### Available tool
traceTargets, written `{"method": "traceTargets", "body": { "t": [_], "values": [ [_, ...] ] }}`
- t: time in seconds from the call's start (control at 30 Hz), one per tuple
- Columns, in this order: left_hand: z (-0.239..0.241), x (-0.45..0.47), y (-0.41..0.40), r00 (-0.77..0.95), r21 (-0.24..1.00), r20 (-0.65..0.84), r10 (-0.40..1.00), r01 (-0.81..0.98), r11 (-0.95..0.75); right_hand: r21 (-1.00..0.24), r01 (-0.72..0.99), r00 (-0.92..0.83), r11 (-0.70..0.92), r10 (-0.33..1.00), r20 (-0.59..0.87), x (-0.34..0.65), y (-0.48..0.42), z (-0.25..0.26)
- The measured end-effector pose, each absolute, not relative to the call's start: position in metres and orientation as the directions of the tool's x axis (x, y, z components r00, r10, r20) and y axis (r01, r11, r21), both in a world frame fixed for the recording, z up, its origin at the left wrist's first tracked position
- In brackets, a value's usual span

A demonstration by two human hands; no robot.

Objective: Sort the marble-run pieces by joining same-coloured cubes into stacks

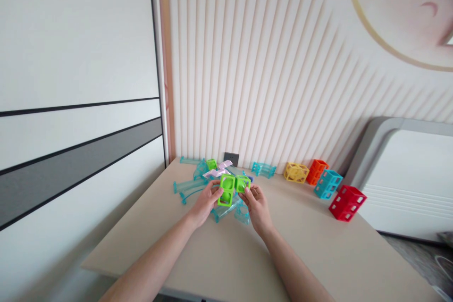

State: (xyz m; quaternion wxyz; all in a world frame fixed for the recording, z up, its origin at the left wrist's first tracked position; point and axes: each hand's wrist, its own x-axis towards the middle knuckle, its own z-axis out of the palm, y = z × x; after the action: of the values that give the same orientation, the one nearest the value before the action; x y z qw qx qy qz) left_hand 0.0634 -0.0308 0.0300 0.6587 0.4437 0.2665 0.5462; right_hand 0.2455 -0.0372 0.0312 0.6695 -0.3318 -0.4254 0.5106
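Note:
My left hand (206, 202) is closed on a bright green frame block (222, 190) made of two open cubes one above the other. A single green cube (243, 178) is pinched in my right hand (258, 205), thumb on its near side. The two green pieces meet at the upper cube; whether they are joined I cannot tell. Both are held up over a spread of clear teal track pieces (194, 185) on the table. Behind my hands lie light purple pieces (216, 172) and another green cube (211, 164).
The pale table (212, 255) meets a ribbed wall. Along its right side stand yellow (296, 172), orange (316, 171), blue (327, 184) and red (347, 203) frame blocks. A bundle of teal pieces (264, 170) lies by the wall, near a dark socket (231, 158).

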Motion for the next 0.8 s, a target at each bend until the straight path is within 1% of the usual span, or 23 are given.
{"method": "traceTargets", "body": {
  "t": [0.17,0.4,0.5,0.6,0.7,0.8],
  "values": [
    [0.0301,0.0638,-0.0312,0.278,0.888,0.149,0.949,-0.46,-0.005,-0.886,-0.389,0.07,0.252,0.967,0.245,0.2436,-0.0384,0.0287],
    [0.0312,0.0625,-0.0312,0.278,0.904,0.179,0.944,-0.425,-0.046,-0.923,-0.27,0.004,0.274,0.959,0.283,0.2465,-0.0415,0.0316],
    [0.0285,0.0627,-0.0308,0.258,0.915,0.204,0.944,-0.393,-0.09,-0.912,-0.286,0.012,0.294,0.953,0.303,0.2451,-0.0422,0.0342],
    [0.0264,0.0631,-0.0306,0.25,0.924,0.252,0.935,-0.349,-0.155,-0.896,-0.315,-0.043,0.311,0.939,0.341,0.2424,-0.0434,0.0348],
    [0.0269,0.0624,-0.0317,0.217,0.927,0.31,0.926,-0.284,-0.244,-0.9,-0.245,-0.113,0.361,0.911,0.396,0.2415,-0.0449,0.033],
    [0.0285,0.0609,-0.0345,0.176,0.928,0.347,0.921,-0.204,-0.311,-0.899,-0.149,-0.116,0.412,0.896,0.43,0.2436,-0.0462,0.0294]
  ]
}}
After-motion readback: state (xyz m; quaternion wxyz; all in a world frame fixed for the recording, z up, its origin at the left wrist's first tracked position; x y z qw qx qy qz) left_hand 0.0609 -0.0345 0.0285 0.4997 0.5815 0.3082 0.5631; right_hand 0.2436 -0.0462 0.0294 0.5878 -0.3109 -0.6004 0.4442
